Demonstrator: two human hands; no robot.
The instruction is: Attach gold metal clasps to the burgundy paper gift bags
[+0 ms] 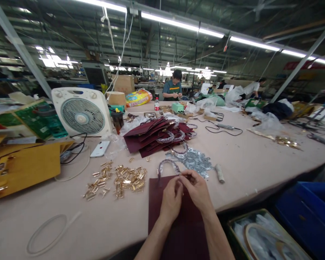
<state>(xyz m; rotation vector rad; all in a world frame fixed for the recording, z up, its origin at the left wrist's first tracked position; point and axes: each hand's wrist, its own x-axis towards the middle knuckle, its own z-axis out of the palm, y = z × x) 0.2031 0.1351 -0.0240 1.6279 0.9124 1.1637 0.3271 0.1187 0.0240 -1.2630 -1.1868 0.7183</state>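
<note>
A dark maroon bag panel (pixel 178 220) lies flat on the table edge in front of me, with a wrapped curved handle (pixel 168 165) at its top. My left hand (pixel 171 200) and my right hand (pixel 196 189) rest on the panel's top edge, fingers pinched together where the handle's right end meets it. What sits between the fingertips is too small to make out. A scatter of small gold metal fittings (pixel 119 178) lies just left of the panel. A heap of silver-grey pieces (pixel 192 160) lies behind my right hand.
A stack of finished maroon bags (pixel 154 135) sits mid-table, a white box fan (pixel 82 112) and phone (pixel 100 148) at left, yellow bag panels (pixel 24 164) far left. A blue crate (pixel 311 213) stands at right. A person (pixel 173 86) works at the far end.
</note>
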